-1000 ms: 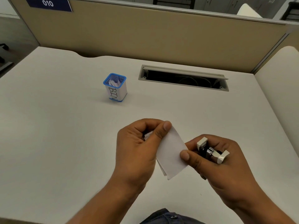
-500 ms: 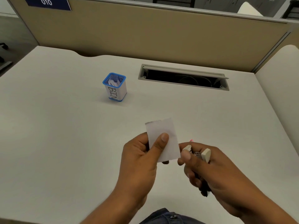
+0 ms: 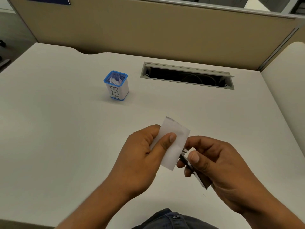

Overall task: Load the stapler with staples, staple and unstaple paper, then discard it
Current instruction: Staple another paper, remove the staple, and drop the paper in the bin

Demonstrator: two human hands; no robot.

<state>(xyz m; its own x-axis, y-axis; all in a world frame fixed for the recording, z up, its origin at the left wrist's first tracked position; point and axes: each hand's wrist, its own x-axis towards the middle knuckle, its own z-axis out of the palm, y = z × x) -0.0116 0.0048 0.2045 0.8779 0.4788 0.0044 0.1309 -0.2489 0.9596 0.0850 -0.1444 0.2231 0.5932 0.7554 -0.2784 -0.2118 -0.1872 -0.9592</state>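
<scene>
Office cubicle, tan partition (image 3: pixel 165 30), white desk (image 3: pixel 49 129), cable slot (image 3: pixel 186 76)

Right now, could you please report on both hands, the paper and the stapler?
Left hand pinches paper. Right hand grips stapler, nose at paper's right edge. Bin upright farther back; nothing between.

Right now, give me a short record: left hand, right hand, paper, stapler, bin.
left hand: pinches the paper, thumb on its near face
right hand: grips the stapler
paper: small white slip, held off the desk
stapler: front end at the paper's right edge; cannot tell if the slip is in its mouth
bin: blue-rimmed, marked BIN, upright on the desk beyond the hands, white scraps inside
</scene>
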